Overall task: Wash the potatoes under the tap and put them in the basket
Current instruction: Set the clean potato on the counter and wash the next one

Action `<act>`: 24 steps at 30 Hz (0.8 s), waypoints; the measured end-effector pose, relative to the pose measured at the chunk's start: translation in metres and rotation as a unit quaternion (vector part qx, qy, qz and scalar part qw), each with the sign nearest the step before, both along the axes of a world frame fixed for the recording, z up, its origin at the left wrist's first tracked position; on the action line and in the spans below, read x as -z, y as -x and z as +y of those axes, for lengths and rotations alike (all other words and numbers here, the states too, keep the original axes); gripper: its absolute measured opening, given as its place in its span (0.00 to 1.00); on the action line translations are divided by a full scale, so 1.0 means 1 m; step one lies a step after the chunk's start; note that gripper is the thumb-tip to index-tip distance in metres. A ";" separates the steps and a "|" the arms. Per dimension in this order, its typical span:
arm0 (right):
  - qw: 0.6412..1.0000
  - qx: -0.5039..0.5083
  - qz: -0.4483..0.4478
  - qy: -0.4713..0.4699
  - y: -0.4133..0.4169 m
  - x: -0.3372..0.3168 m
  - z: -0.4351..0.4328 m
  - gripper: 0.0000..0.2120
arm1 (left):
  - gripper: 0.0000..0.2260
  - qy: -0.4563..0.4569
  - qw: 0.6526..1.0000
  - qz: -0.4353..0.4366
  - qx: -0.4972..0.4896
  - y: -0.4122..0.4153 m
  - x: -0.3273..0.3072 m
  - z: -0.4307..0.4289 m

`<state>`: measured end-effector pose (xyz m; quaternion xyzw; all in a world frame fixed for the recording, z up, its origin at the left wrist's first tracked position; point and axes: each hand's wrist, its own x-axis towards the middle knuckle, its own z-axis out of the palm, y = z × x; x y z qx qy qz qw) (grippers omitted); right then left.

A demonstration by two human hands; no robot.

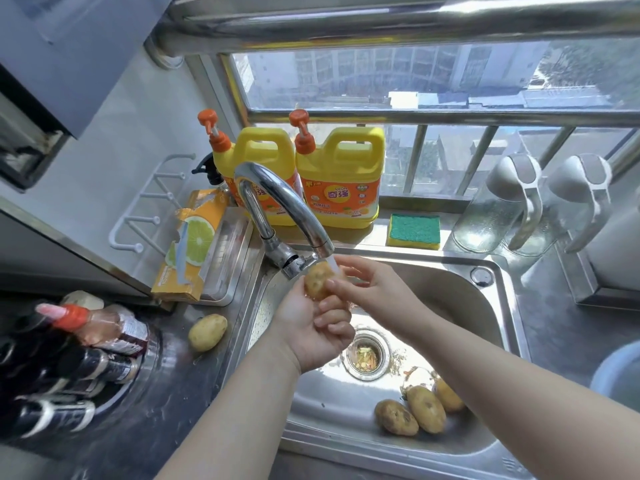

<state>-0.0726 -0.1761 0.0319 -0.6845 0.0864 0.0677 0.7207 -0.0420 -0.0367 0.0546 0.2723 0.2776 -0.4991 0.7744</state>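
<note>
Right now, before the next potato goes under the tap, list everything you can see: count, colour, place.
held potato: 1, tan, under the running tap
potatoes in sink: 3, brown with dirt; near front right
potato on counter: 1, pale yellow, left of sink
detergent jugs: 2, yellow with orange pumps, window sill
sponge: 1, green over yellow, behind sink
box: 1, orange, citrus print, left of tap
glass pitchers: 2, clear, white lids, right counter
bottles: several, dark, far left
basin rim: 1, pale blue, right edge
basket: not in view
left hand: grip on held potato from below
right hand: rubbing it from the right
</note>
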 end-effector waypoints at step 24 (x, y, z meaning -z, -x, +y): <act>0.991 -0.101 0.018 0.089 -0.014 -0.010 -0.018 0.09 | 0.31 -0.147 0.969 -0.096 0.176 -0.007 0.014 -0.014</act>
